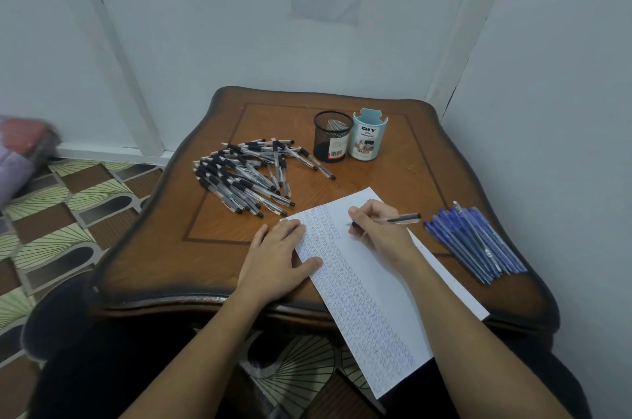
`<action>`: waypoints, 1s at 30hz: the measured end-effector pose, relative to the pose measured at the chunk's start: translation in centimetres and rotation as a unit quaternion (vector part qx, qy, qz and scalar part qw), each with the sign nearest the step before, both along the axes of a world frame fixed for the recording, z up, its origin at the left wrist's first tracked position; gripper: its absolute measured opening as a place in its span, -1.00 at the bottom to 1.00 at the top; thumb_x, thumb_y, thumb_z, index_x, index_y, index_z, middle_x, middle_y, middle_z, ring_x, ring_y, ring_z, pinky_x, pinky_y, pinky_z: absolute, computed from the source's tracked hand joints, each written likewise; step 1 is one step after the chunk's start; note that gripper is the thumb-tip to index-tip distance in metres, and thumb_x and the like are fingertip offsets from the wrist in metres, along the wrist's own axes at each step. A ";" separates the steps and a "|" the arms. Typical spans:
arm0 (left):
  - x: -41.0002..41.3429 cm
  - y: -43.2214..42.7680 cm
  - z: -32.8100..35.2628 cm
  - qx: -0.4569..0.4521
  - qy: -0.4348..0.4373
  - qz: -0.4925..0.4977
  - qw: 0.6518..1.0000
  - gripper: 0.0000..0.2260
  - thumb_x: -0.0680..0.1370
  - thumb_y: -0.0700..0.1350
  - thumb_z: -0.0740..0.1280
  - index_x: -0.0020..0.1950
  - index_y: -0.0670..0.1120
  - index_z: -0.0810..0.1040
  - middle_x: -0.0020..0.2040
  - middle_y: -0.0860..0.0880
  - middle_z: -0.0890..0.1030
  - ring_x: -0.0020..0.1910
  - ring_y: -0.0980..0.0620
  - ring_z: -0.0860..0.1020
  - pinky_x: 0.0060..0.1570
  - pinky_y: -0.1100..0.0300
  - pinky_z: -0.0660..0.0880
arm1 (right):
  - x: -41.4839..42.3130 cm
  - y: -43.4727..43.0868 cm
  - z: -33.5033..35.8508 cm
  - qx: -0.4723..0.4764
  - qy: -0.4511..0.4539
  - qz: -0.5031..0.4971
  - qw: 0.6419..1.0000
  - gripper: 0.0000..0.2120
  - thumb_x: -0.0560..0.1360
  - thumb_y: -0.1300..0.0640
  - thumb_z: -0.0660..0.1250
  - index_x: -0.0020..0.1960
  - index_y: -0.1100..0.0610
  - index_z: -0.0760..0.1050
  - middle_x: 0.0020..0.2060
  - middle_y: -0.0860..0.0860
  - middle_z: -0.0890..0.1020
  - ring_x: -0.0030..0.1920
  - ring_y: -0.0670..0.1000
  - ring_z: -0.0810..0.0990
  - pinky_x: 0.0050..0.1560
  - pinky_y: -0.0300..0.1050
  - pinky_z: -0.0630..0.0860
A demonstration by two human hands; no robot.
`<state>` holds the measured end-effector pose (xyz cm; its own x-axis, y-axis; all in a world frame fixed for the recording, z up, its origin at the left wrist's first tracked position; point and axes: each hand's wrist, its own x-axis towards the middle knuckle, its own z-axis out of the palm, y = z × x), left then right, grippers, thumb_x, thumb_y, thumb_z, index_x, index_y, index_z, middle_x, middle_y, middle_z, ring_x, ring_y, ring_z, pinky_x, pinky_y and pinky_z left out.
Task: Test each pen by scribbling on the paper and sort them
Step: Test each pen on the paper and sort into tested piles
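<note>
A long white paper [383, 268] lies slanted across the wooden table [171, 247], its left half filled with small scribbles. My left hand [278, 256] rests flat on the paper's upper left corner. My right hand [376, 227] grips a clear black pen [400, 219] with its tip on the paper near the scribbled column. A pile of several black pens [246, 175] lies at the table's left. A bundle of several blue pens [475, 242] lies at the right edge.
A black mesh pen cup [332, 136] and a light blue holder [368, 134] labelled DIY stand side by side at the back of the table. White walls close in behind and to the right. Patterned floor lies to the left.
</note>
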<state>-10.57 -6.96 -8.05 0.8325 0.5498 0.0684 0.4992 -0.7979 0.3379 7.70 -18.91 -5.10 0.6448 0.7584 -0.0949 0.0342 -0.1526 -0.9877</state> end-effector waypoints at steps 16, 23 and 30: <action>-0.9 -0.9 0.1 -0.003 -0.009 0.010 1.000 -0.19 0.37 0.46 -0.07 0.53 0.12 0.25 0.44 0.11 0.27 0.42 0.11 0.16 0.48 0.06 0.03 | -2.0 0.4 -1.6 -0.033 -0.101 -0.074 0.992 -0.68 0.42 0.24 0.40 -0.36 0.32 0.31 -0.45 0.10 0.41 -0.37 0.00 0.42 -0.30 -0.09 0.33; -1.1 -1.2 0.0 -0.002 -0.006 0.009 1.000 -0.21 0.37 0.46 -0.09 0.51 0.13 0.29 0.49 0.06 0.24 0.47 0.06 0.13 0.50 0.02 0.00 | -1.9 0.5 -1.6 -0.021 -0.095 -0.048 0.994 -0.68 0.44 0.26 0.40 -0.40 0.19 0.32 -0.44 0.08 0.34 -0.37 -0.01 0.34 -0.30 -0.11 0.28; -1.1 -1.2 0.1 -0.002 0.004 0.012 1.000 -0.21 0.37 0.46 -0.11 0.51 0.14 0.28 0.50 0.07 0.22 0.48 0.06 0.11 0.50 0.03 -0.03 | -1.9 0.4 -1.6 -0.024 -0.109 -0.037 0.993 -0.66 0.46 0.24 0.40 -0.36 0.29 0.29 -0.41 0.11 0.34 -0.37 -0.05 0.31 -0.36 -0.21 0.26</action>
<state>-11.65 -8.16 -7.95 0.8201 0.5691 0.0601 0.5200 -0.7848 0.3371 5.76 -18.47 -6.66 0.7078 0.7061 0.0191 0.2341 -0.2089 -0.9495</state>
